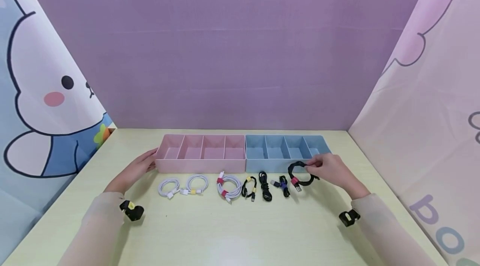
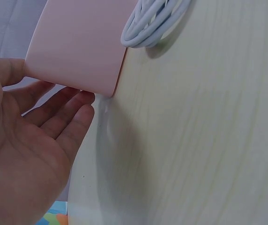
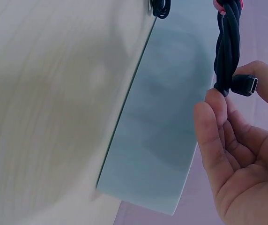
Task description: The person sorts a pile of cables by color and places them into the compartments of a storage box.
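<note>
My right hand [image 1: 330, 170] pinches a coiled black cable [image 3: 227, 47] between thumb and fingers, in front of the right part of the blue divided box [image 1: 262, 166]. A red tie [image 1: 295, 180] wraps the cable, and its small connector [image 3: 244, 85] sticks out beside my fingertips. At the other side, my left hand [image 2: 35, 122] touches the left end of the pink divided box [image 1: 200, 166]. Its fingers are extended and only lightly bent against the end wall. Both boxes stand end to end, and their visible compartments hold nothing.
Before the boxes lie two white cables [image 1: 168, 187] at left, a larger white coil [image 1: 229, 186] with red ties, a black cable with yellow tie [image 1: 249, 187], a plain black bundle [image 1: 264, 186] and a purple-tied black cable [image 1: 283, 186]. A purple backdrop [image 1: 232, 49] rises behind.
</note>
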`<state>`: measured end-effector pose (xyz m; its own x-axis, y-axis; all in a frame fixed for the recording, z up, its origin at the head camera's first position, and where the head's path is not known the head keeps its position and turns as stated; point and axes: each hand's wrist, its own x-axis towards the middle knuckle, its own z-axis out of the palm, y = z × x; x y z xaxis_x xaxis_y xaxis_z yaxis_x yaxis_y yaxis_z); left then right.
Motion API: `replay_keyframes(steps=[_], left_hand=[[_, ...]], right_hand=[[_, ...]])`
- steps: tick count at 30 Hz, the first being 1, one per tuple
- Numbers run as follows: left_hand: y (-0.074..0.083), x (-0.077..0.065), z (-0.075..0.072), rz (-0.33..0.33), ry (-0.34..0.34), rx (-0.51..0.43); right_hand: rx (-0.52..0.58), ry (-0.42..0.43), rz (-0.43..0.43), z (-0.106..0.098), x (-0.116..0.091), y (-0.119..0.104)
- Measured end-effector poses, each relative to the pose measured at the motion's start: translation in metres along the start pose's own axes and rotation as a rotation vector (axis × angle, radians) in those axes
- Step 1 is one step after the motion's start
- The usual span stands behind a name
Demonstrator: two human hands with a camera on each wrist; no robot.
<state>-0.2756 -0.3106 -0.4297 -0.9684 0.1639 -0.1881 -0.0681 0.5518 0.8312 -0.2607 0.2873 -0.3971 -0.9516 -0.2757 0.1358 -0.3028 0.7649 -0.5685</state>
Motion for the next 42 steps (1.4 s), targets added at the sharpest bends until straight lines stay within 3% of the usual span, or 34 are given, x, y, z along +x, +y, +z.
replay_keyframes(steps=[30,42], left_hand=[[-0.001,0.001,0.001,-0.003,0.001,0.009],[-0.001,0.002,0.002,-0.017,-0.001,0.011]], right_hand=[[0.046,0.021,-0.005,0.002,0.024,-0.016],[0.008,0.034,-0.012,0.005,0.032,-0.025]])
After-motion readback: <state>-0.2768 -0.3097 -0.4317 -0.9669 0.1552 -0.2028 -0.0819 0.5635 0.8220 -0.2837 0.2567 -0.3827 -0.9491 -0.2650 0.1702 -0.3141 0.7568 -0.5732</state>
